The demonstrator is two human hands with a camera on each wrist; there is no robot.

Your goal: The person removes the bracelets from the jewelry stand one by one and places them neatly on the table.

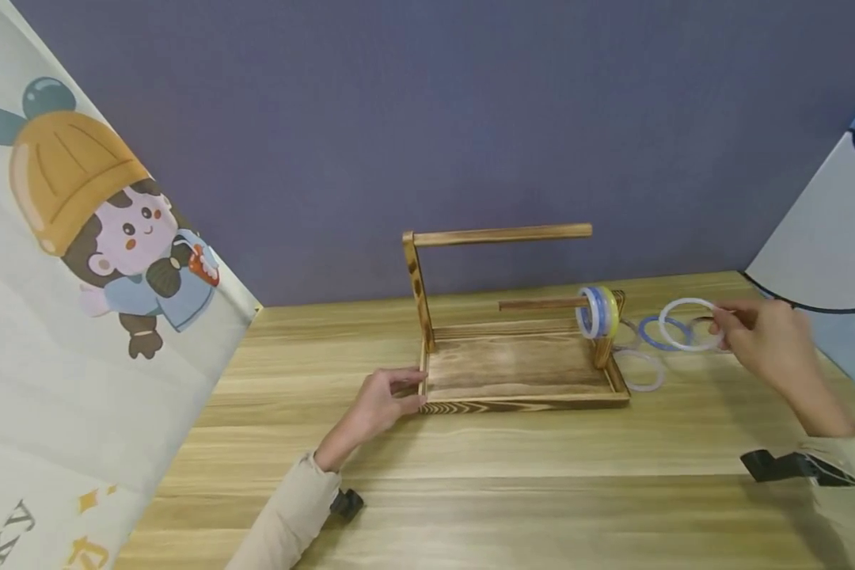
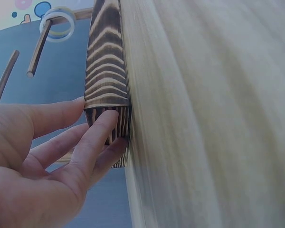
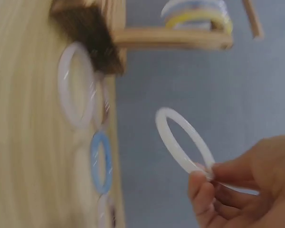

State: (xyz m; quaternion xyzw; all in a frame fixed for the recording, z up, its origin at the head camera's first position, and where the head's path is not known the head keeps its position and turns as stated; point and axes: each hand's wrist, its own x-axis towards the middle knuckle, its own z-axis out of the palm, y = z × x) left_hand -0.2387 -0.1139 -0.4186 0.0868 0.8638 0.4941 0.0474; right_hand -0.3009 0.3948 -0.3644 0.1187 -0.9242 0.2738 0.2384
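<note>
dark blue panel (image 1: 435, 119) behind, wood-grain table (image 1: 470, 491) below; cartoon-print sheet (image 1: 114, 317) well l. of l. fingers. l. hand (image 1: 378, 404): digits extended, nearly straight, thumb & fingertips touching l. end of wooden stand (image 1: 513, 364), whose tray extends r. from these fingertips. upper rod (image 1: 502, 235) begins above l. fingertips & runs r.; lower rod (image 1: 534, 304), btw both hands' fingers, points back toward l. fingers & bears, near its r. post, pale ring (image 1: 581, 318), mid-blue ring (image 1: 602, 313) & yellow ring (image 1: 613, 313). r. hand (image 1: 773, 344): thumb & fingers pinch white ring (image 1: 687, 302) at its edge; ring is off table, projecting l. from fingertips. on table, l. of r. fingertips: blue ring (image 1: 644, 339), seen partly behind white ring; farther l., nearer person, translucent ring (image 1: 661, 372) beside stand's r. end.
</note>
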